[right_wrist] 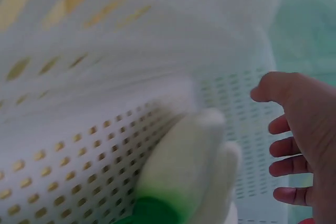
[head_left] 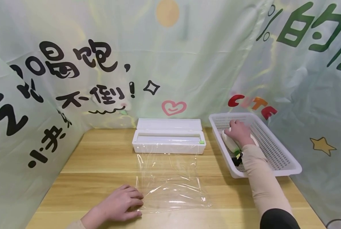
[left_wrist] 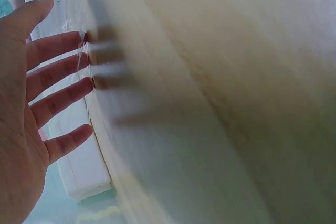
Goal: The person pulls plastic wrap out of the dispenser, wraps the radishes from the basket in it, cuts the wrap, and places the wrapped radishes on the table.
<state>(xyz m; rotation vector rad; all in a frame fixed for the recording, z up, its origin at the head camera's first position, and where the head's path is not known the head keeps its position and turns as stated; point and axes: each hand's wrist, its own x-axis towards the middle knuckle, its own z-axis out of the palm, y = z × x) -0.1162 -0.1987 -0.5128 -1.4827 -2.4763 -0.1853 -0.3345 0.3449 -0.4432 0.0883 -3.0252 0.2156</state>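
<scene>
My left hand (head_left: 121, 203) rests at the left edge of a sheet of clear cling film (head_left: 173, 187) on the table. In the left wrist view its fingers are spread and nearly straight, fingertips at the film. The film runs out from a white cling film box (head_left: 170, 148) with its lid up. My right hand (head_left: 240, 132) reaches into a white basket (head_left: 279, 152), over a white, radish-like vegetable (head_left: 229, 143) with a green end. In the right wrist view the fingers stand apart from that vegetable (right_wrist: 176, 161); a second pale piece lies beside it.
The basket has perforated walls and stands at the table's right edge. A small green slider (head_left: 201, 142) sits at the box's right end. Printed cloth (head_left: 199, 73) encloses the wooden table (head_left: 93, 168) at the back and sides. A dark item (head_left: 236, 160) lies by the vegetable's green end.
</scene>
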